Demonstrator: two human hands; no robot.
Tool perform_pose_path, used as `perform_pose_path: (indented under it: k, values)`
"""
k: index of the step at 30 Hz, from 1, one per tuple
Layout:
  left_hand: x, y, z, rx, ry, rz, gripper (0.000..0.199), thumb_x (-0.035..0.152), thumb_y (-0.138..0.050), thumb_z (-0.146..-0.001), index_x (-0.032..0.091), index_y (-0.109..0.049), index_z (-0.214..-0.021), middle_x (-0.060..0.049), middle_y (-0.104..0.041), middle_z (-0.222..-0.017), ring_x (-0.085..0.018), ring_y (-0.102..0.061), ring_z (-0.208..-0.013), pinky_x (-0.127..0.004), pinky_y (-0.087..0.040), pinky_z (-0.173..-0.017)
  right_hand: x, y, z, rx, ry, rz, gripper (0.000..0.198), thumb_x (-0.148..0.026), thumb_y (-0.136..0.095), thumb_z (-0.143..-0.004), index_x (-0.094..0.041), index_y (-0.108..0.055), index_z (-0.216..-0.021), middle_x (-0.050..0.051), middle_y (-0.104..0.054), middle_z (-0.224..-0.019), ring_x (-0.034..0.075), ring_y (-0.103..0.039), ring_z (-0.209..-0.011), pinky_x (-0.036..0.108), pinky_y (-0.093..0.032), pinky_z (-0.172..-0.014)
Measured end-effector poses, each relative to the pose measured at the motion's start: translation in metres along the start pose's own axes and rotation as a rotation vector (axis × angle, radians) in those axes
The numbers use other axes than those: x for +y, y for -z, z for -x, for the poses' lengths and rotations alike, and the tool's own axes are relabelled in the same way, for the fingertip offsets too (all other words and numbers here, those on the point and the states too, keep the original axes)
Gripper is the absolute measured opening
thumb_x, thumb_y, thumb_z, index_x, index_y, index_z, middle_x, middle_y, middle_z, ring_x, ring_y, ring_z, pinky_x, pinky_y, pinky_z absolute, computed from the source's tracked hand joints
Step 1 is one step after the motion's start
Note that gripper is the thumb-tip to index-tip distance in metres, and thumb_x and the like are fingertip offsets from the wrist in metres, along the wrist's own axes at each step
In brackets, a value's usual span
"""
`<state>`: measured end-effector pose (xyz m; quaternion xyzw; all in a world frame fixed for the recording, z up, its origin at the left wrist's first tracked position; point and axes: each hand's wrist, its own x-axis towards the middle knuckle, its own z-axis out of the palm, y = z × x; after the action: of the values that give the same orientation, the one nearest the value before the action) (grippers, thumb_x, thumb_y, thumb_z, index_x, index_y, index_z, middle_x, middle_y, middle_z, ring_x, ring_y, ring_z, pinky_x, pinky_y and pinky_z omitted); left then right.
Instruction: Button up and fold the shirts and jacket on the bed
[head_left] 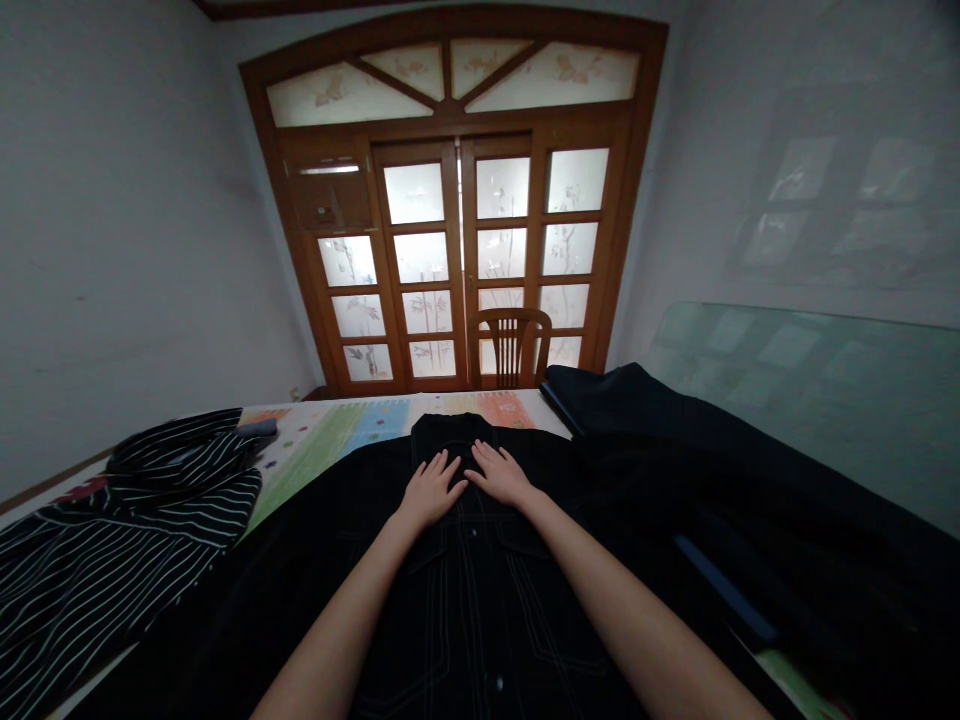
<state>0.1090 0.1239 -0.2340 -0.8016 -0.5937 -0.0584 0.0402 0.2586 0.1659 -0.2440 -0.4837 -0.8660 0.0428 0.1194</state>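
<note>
A black button-front jacket (480, 590) with pale stitching lies spread face up across the table, its collar at the far end and its sleeves out to both sides. My left hand (433, 488) rests flat on the upper chest just below the collar, fingers apart. Beside it, my right hand (499, 473) lies flat on the other side of the front opening, its fingers also spread. The two thumbs nearly meet over the button line. Neither hand grips the cloth.
A striped black-and-white garment (187, 510) lies crumpled at the left. Dark folded cloth (645, 400) is piled at the right, before a greenish glass panel (795, 390). The table has a colourful patterned cover (330, 450). A wooden chair (510, 330) stands beyond, before wooden doors (461, 250).
</note>
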Motion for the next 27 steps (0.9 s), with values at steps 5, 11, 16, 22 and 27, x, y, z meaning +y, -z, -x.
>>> perform_pose_path:
  k: [5,11,16,22,27]
  values:
    - [-0.001,0.001,0.000,-0.007,0.007,0.006,0.045,0.039,-0.023,-0.083,0.019,-0.030,-0.123,-0.010,-0.027,-0.131,-0.019,-0.022,-0.120,-0.036,-0.023,-0.095,-0.002,0.002,0.002,-0.041,-0.010,-0.003,0.065,-0.051,-0.020,-0.079,-0.006,-0.023,-0.126,0.012,-0.017,-0.133,0.020,-0.013,-0.122,0.038,-0.014,-0.097]
    - [-0.001,0.001,0.000,-0.004,0.008,-0.004,0.044,0.037,-0.026,-0.083,0.018,-0.029,-0.123,-0.010,-0.026,-0.131,-0.018,-0.022,-0.120,-0.035,-0.022,-0.096,-0.004,0.007,0.015,-0.106,0.019,-0.019,0.073,-0.056,-0.019,-0.077,-0.003,-0.019,-0.127,0.014,-0.013,-0.134,0.021,-0.010,-0.123,0.038,-0.011,-0.098]
    - [-0.001,0.000,0.000,0.001,0.005,-0.016,0.045,0.036,-0.026,-0.083,0.017,-0.029,-0.123,-0.010,-0.026,-0.131,-0.019,-0.022,-0.120,-0.036,-0.023,-0.095,-0.003,0.018,0.045,-0.165,0.075,-0.046,0.064,-0.052,-0.019,-0.080,-0.009,-0.021,-0.127,0.010,-0.016,-0.134,0.019,-0.011,-0.123,0.037,-0.010,-0.098]
    - [-0.002,0.001,0.001,0.017,0.000,-0.016,0.045,0.036,-0.026,-0.083,0.017,-0.030,-0.123,-0.010,-0.027,-0.130,-0.019,-0.023,-0.120,-0.036,-0.023,-0.095,-0.006,0.039,0.102,-0.186,0.168,-0.056,0.057,-0.046,-0.027,-0.081,-0.014,-0.020,-0.127,0.009,-0.018,-0.133,0.017,-0.015,-0.122,0.035,-0.013,-0.099]
    - [-0.001,0.004,0.001,0.020,0.004,-0.021,0.045,0.036,-0.027,-0.082,0.016,-0.031,-0.123,-0.011,-0.028,-0.130,-0.019,-0.024,-0.119,-0.036,-0.024,-0.095,-0.005,0.053,0.156,-0.193,0.244,-0.109,0.057,-0.046,-0.031,-0.080,-0.016,-0.019,-0.128,0.010,-0.017,-0.133,0.018,-0.013,-0.122,0.039,-0.013,-0.099]
